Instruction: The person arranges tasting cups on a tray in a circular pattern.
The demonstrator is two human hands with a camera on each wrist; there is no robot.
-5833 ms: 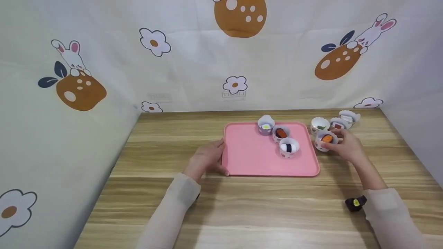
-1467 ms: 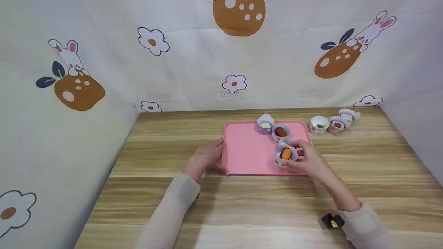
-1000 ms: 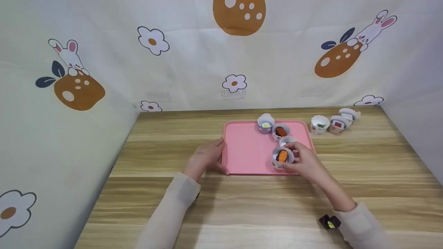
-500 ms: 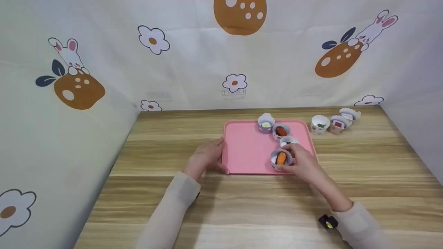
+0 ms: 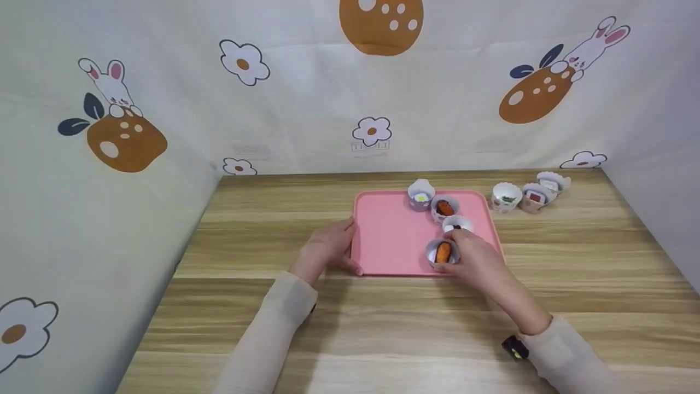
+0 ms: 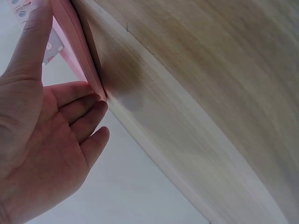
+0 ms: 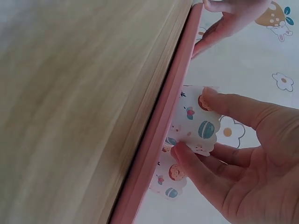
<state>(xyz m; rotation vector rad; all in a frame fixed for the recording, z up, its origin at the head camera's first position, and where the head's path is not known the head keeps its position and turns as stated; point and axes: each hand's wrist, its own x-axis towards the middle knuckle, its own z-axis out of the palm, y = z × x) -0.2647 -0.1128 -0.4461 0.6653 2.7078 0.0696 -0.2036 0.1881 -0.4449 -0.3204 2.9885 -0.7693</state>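
My right hand (image 5: 476,261) pinches a scalloped paper baking cup (image 7: 198,119) between thumb and fingers, low at the front of the pink tray (image 5: 388,235). Inside that cup lies an orange-topped sushi piece (image 5: 443,253). Straight fingers of my left hand (image 5: 328,246) touch the tray's left edge, with the thumb at its front left corner. Just behind the held cup stands a cup with a white and black piece (image 5: 457,224), partly covered by my right fingers. Further back on the tray are a cup with a red-orange piece (image 5: 444,209) and one with a yellow-and-white piece (image 5: 421,195).
To the right of the tray, a white cup with something green (image 5: 506,198), a cup with a red-and-white piece (image 5: 536,198) and another cup (image 5: 552,183) stand on the wooden table (image 5: 262,208). A patterned cloth (image 5: 306,98) hangs behind the table.
My right hand has carried the cup with the orange-topped piece from the table right of the tray leftward onto the tray's front, lowering it lately. My left hand has stayed at the tray's edge.
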